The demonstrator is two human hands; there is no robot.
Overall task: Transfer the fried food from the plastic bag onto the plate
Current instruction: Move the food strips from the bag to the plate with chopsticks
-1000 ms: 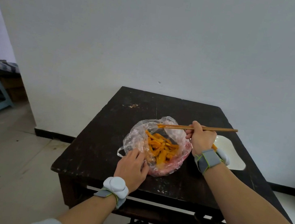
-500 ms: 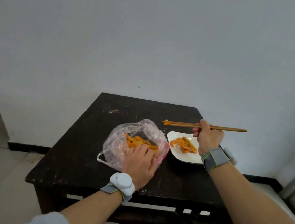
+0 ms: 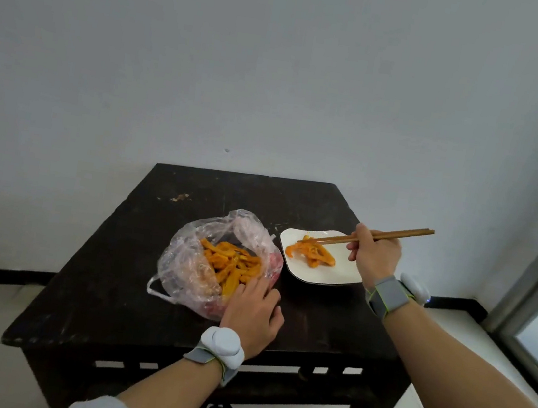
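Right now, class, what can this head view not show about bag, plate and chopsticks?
- Head view: whether the chopsticks pinch a piece; tips too small against food on the plate.
- Head view: whether the left hand grips or presses the bag; its back hides the contact.
- Head view: bag's bottom; crumpled plastic hides it.

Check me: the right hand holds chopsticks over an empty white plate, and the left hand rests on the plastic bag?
Not empty: the head view shows several fried pieces on the plate. The right hand does hold chopsticks over it, and the left hand rests on the plastic bag.
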